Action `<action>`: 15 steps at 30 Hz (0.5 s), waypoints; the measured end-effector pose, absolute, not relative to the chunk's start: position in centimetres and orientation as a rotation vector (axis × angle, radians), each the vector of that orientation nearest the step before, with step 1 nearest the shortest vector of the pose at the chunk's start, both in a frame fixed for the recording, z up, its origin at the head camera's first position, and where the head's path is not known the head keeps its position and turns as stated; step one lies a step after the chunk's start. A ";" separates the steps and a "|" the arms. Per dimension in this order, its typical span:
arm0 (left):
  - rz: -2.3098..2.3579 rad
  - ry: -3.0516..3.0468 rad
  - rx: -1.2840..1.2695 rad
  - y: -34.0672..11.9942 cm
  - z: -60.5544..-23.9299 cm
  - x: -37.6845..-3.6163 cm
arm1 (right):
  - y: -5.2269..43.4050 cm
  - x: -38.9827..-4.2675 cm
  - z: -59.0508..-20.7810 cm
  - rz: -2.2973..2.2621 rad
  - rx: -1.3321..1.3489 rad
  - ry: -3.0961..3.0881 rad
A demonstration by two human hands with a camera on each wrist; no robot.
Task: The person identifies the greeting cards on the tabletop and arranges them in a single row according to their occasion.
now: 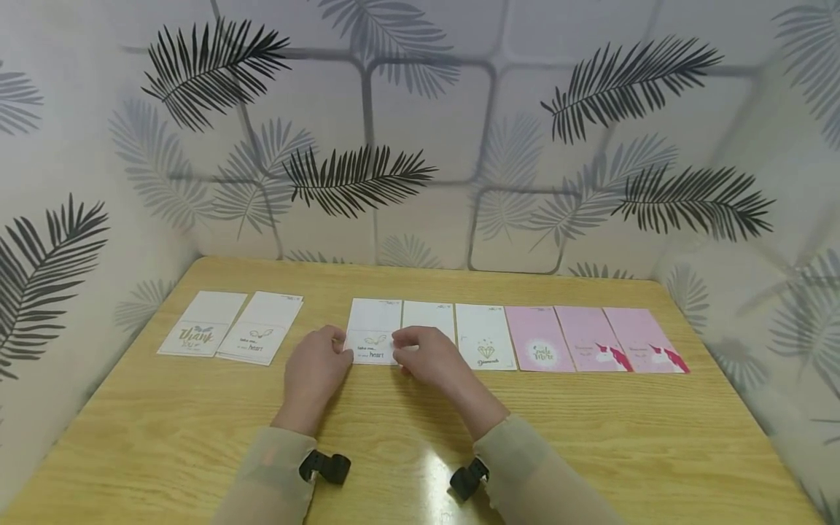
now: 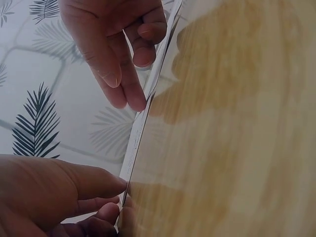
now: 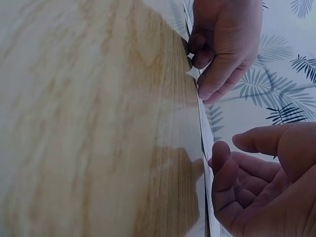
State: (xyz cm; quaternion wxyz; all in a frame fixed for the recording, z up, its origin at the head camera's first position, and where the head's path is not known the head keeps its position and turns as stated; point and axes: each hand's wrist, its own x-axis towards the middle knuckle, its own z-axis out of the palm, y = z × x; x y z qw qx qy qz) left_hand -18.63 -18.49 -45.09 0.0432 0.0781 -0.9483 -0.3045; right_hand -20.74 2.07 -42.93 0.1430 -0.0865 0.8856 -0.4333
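In the middle of the head view lies a white greeting card (image 1: pixel 374 332) with gold wings and the word "heart" on its lower half. My left hand (image 1: pixel 319 368) is at its left edge, thumb and curled fingers pinching the near corner. At the opposite edge is my right hand (image 1: pixel 429 357), its thumb apart from its loosely bent fingers, the fingertips right by the card. A second white card (image 1: pixel 429 315) is partly hidden behind the right hand. The right wrist view shows the right hand's fingers (image 3: pixel 224 180) low beside the card edges.
Rightward the row continues with a white diamond card (image 1: pixel 485 332), a pink "smile more" card (image 1: pixel 539 339) and two pink unicorn cards (image 1: pixel 584 332). At far left, a "Thank you" card (image 1: pixel 203 332) and another wings card (image 1: pixel 262 324) lie on the wooden table (image 1: pixel 394 437). Leaf-patterned wall covering (image 1: pixel 420 109) surrounds it.
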 end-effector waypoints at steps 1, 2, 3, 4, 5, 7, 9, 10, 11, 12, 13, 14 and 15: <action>-0.928 -2.903 0.236 -18.5 -45.0 -18.6 | 2.1 -20.7 -42.9 -1.251 -0.251 2.555; -0.925 -2.906 0.234 -18.5 -45.0 -18.6 | 2.1 -20.7 -42.9 -1.250 -0.253 2.556; -0.922 -2.909 0.233 -18.5 -45.0 -18.6 | 2.1 -20.7 -42.9 -1.249 -0.256 2.558; -0.919 -2.911 0.233 -18.5 -45.0 -18.6 | 2.1 -20.7 -42.8 -1.250 -0.258 2.558; -0.917 -2.912 0.231 -18.5 -45.0 -18.6 | 2.1 -20.7 -42.8 -1.252 -0.259 2.557; -0.920 -2.914 0.235 -18.5 -45.0 -18.7 | 2.1 -20.7 -42.8 -1.254 -0.259 2.557; -0.923 -2.915 0.236 -18.5 -44.9 -18.7 | 2.0 -20.7 -42.7 -1.258 -0.259 2.555; -0.927 -2.915 0.236 -18.6 -44.9 -18.7 | 2.0 -20.7 -42.7 -1.260 -0.259 2.554; -0.933 -2.915 0.237 -18.6 -44.9 -18.6 | 2.0 -20.7 -42.7 -1.262 -0.259 2.555; -0.939 -2.917 0.237 -18.5 -44.8 -18.6 | 2.0 -20.7 -42.6 -1.267 -0.259 2.556; -0.945 -2.917 0.240 -18.5 -44.7 -18.6 | 2.0 -20.7 -42.6 -1.271 -0.261 2.559; -0.953 -2.916 0.244 -18.5 -44.7 -18.6 | 2.0 -20.7 -42.5 -1.277 -0.261 2.564; -0.965 -2.912 0.250 -18.5 -44.6 -18.6 | 2.0 -20.7 -42.5 -1.282 -0.261 2.569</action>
